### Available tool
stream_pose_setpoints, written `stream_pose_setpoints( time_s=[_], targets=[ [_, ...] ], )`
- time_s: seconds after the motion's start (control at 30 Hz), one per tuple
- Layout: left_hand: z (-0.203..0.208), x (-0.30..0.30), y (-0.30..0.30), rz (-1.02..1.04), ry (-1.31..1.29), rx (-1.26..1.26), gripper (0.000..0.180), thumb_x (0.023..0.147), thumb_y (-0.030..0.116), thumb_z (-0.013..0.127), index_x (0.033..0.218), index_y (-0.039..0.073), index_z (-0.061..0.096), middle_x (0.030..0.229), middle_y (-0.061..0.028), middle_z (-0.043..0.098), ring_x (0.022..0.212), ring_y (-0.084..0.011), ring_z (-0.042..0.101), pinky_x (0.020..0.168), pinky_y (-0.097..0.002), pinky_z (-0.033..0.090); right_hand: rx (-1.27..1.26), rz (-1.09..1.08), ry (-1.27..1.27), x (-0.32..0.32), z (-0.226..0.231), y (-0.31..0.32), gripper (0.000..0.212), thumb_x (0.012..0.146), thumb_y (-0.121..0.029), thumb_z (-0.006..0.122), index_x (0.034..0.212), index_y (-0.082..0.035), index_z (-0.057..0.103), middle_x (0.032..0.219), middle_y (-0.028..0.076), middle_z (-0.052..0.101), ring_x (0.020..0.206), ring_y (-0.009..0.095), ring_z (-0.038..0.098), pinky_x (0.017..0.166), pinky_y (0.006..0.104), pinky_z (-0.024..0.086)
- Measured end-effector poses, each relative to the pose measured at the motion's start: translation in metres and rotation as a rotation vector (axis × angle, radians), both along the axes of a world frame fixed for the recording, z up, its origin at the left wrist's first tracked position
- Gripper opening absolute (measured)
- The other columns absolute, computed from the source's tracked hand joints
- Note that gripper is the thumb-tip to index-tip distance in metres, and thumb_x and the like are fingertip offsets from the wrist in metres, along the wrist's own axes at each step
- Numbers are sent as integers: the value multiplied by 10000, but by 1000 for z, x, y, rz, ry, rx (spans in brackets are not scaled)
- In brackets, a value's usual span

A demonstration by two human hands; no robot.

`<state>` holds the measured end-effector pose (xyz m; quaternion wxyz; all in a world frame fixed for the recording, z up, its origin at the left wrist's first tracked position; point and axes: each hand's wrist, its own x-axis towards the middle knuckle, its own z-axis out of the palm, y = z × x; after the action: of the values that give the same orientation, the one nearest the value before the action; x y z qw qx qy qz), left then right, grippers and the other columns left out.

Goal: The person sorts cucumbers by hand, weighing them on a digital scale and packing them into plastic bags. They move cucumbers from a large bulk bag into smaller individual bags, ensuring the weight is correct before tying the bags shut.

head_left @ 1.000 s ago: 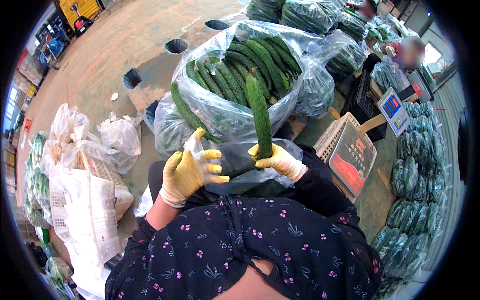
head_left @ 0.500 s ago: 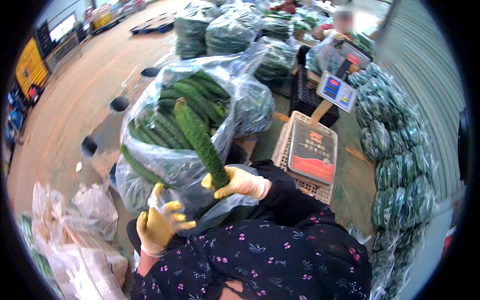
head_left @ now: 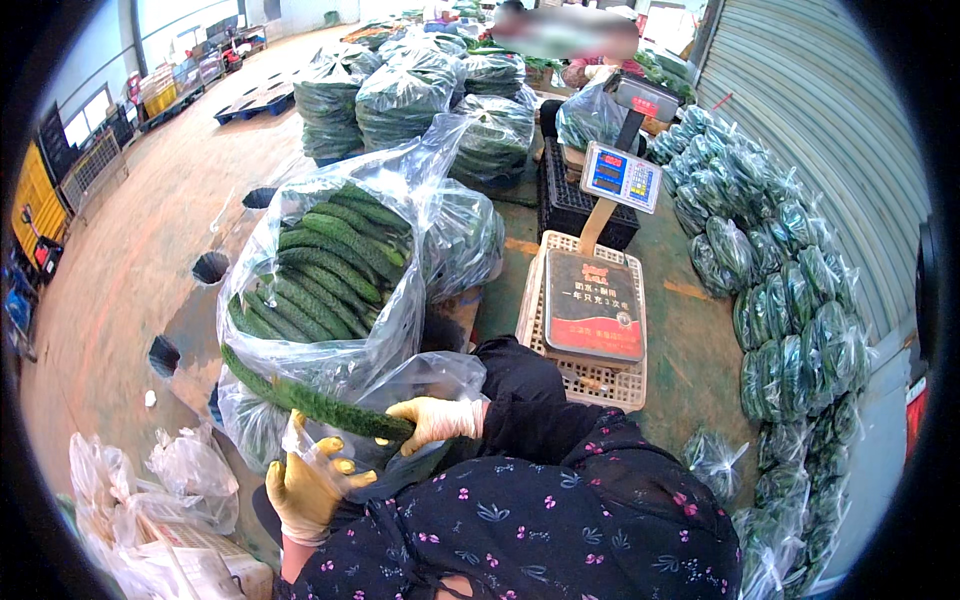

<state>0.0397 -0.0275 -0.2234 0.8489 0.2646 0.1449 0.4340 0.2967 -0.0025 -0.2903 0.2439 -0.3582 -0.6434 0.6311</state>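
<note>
My right hand, in a yellow glove, grips the near end of a dark green cucumber. This cucumber now lies nearly level and points left, lined up with a green length on the big bag's left side; I cannot tell where one ends. Below it my left hand, also gloved, has its fingers spread in the film of a clear plastic bag at my lap. Ahead stands a large clear bag with its mouth wide, full of cucumbers.
Right of my knee a platform scale with a lit display sits on a cream crate. Bagged cucumbers line the shutter wall. Filled sacks and a person stand beyond. Plastic wrapping lies at left.
My right hand has tipped the cucumber from upright down to the left, over my left hand. The left hand keeps its spread hold in the film. My view has shifted right.
</note>
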Motion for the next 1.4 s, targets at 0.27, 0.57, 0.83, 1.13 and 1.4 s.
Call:
stream_pose_setpoints(
  time_s=[0.27,0.57,0.83,1.13,1.4],
  targets=[
    [-6,-7,-2,14,2,-19,688,851,627,420,1382,198,336,1201,-185,558,955,-361,615,831,-666,423,119,5,-190,5,-9,0,542,631,-116,769,1127,-27,567,1003,104,661,938,182,601,841,319,472],
    [-5,-7,-2,-28,-50,-45,738,823,575,531,1399,196,267,1182,-203,557,961,-363,610,842,-677,425,205,8,-247,10,-17,1,601,616,-148,767,1162,-20,553,1047,142,647,966,235,605,856,341,470],
    [0,-2,-6,-16,-82,-57,763,834,549,532,1435,223,193,1149,-209,570,927,-361,618,826,-672,443,300,29,-372,16,-31,11,613,629,-159,743,1194,-28,545,1085,173,630,1015,316,591,884,369,457],
    [0,-2,-5,-39,-58,-8,781,855,533,527,1463,251,126,1121,-189,594,913,-341,632,811,-667,457,363,80,-490,29,-59,7,535,650,-80,673,1171,-34,559,1102,179,611,1053,340,565,908,383,442],
    [6,2,-5,-62,-135,-27,777,850,456,575,1448,236,131,1131,-234,585,946,-378,625,843,-673,448,413,92,-455,29,-61,8,533,608,-71,694,1129,-50,583,1015,183,640,981,355,591,846,403,460]
  ],
)
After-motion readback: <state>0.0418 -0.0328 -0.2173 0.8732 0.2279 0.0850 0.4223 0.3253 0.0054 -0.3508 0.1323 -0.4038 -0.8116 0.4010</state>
